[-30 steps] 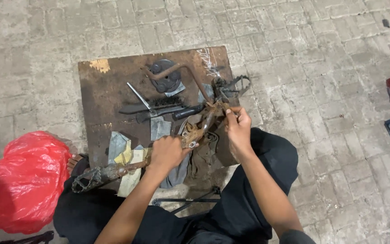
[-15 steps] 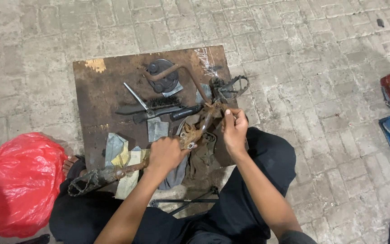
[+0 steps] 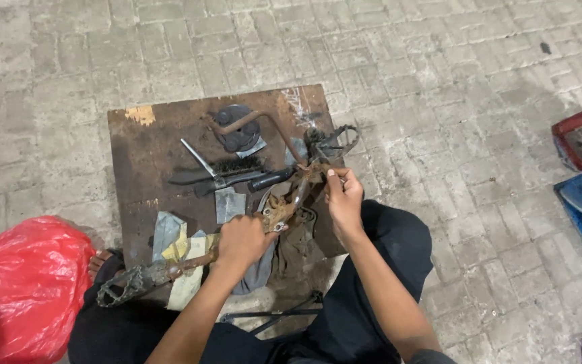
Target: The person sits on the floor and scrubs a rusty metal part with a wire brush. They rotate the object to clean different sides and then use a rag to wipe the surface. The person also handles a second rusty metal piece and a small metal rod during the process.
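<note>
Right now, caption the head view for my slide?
Seated person's left hand and right hand grip a rusty pedal crank over a worn board.

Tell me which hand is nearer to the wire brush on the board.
Right. The right hand pinches the rusty crank just to the right of the wire brush, beyond its handle end. The left hand grips the crank lower down, nearer the person and farther from the brush.

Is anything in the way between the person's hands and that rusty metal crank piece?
Nothing visible: the left hand already grips the rusty metal crank piece at its middle, and the right hand pinches its upper end.
</note>
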